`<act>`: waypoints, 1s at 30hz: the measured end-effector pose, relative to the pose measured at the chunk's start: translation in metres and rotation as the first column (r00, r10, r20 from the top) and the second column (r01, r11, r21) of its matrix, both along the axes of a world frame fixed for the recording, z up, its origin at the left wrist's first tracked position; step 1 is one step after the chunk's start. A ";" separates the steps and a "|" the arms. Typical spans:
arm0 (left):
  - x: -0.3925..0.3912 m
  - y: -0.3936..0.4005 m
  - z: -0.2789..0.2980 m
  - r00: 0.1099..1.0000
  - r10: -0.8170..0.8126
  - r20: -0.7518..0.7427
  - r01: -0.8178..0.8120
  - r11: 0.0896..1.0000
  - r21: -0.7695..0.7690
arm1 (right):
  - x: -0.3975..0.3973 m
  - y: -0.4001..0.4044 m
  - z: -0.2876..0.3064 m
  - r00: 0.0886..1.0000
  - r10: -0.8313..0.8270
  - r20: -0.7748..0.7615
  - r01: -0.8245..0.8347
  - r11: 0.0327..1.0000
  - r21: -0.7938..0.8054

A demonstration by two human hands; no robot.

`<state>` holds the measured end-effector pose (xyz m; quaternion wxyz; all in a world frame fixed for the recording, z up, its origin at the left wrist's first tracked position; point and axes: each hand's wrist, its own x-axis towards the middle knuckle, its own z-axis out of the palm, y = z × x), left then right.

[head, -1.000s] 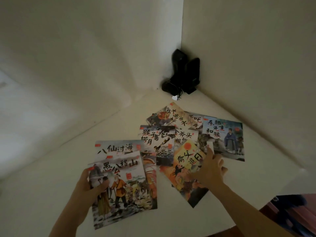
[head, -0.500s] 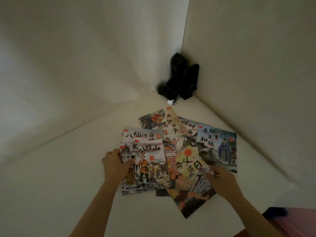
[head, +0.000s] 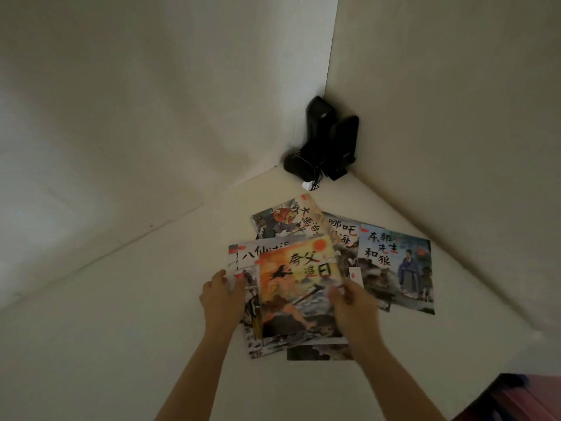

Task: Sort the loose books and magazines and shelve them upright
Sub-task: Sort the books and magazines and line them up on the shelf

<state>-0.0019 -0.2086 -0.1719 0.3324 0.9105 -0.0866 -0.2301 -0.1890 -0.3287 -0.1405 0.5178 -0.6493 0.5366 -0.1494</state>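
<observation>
Your left hand (head: pixel 223 294) grips the left edge of a small stack of picture books (head: pixel 252 329), thumb curled over the covers and the fingers tucked out of sight beneath. Your right hand (head: pixel 353 302) pinches the right edge of the orange book (head: pixel 299 287), the one with the running figure and a red sun on its cover. That orange book lies on top of the stack, covering most of it; only the white title strip of the book beneath (head: pixel 258 253) shows above it, and cover edges show at the left and along the bottom.

All of this rests flat on the white bench (head: pixel 121 329), in the corner where two white walls meet. Beyond the stack, more books lie loose and overlapping: one with an orange-clad figure (head: pixel 285 221) farthest back, a partly covered one (head: pixel 343 235) to its right, and a blue-robed figure's book (head: pixel 397 268) at the far right, just beside your right hand. A dark cover (head: pixel 318 352) pokes out below the stack's near edge.

In the very corner stand two black speakers (head: pixel 331 138) with a tangle of cable and a small white plug (head: pixel 307 186) in front of them. Every book lies flat; none is upright
</observation>
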 end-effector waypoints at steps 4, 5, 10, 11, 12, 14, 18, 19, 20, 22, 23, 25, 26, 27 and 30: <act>-0.009 -0.004 0.000 0.995 -0.095 0.031 0.093 0.993 0.074 | -0.007 0.016 -0.010 0.980 0.085 -0.181 -0.105 0.989 -0.103; -0.013 -0.007 -0.001 0.989 -0.134 0.065 0.128 0.988 0.087 | -0.017 0.014 -0.010 0.966 0.073 -0.250 -0.123 0.974 -0.192; -0.029 -0.023 -0.004 0.964 -0.227 0.140 0.190 0.953 0.237 | -0.040 -0.002 0.000 0.928 -0.089 -0.361 0.079 0.996 -0.042; -0.028 -0.025 -0.003 0.971 -0.212 0.109 0.180 0.952 0.247 | -0.039 -0.006 -0.005 0.930 -0.103 -0.353 0.108 0.994 -0.005; -0.028 -0.026 -0.002 0.977 -0.197 0.076 0.173 0.953 0.248 | -0.036 -0.009 -0.008 0.931 -0.126 -0.342 0.144 0.989 0.029; -0.031 -0.023 -0.002 0.979 -0.200 0.037 0.187 0.956 0.225 | -0.030 -0.012 -0.012 0.932 -0.175 -0.318 0.209 0.975 0.077; -0.059 -0.021 -0.002 0.957 -0.289 0.011 0.284 0.946 0.155 | -0.020 -0.012 -0.016 0.936 -0.033 -0.350 0.092 0.984 0.153; -0.067 -0.022 -0.003 0.962 -0.274 -0.015 0.273 0.953 0.130 | -0.019 -0.010 -0.020 0.928 0.029 -0.371 0.025 0.989 0.143; -0.075 -0.022 -0.004 0.964 -0.261 -0.041 0.264 0.959 0.107 | -0.020 -0.009 -0.026 0.920 0.065 -0.387 -0.022 0.993 0.116; -0.087 -0.023 -0.003 0.971 -0.234 -0.046 0.237 0.969 0.066 | -0.026 -0.007 -0.033 0.922 0.077 -0.378 -0.053 0.996 0.073; -0.090 -0.024 -0.007 0.973 -0.230 -0.038 0.231 0.972 0.051 | -0.030 -0.006 -0.034 0.937 0.072 -0.343 -0.047 0.996 0.081; -0.094 -0.024 -0.010 0.972 -0.233 -0.026 0.234 0.972 0.008 | -0.037 -0.004 -0.033 0.972 0.052 -0.229 -0.025 0.992 0.122; -0.094 -0.022 -0.014 0.973 -0.229 -0.039 0.229 0.973 -0.024 | -0.039 -0.003 -0.033 0.981 0.047 -0.188 -0.024 0.992 0.126; -0.093 -0.021 -0.018 0.972 -0.225 -0.064 0.220 0.973 -0.064 | -0.041 -0.002 -0.034 0.987 0.045 -0.156 -0.028 0.993 0.112; -0.077 -0.012 -0.033 0.960 -0.180 -0.216 0.128 0.963 -0.237 | -0.043 0.005 -0.032 1.000 -0.001 -0.027 0.004 0.994 0.108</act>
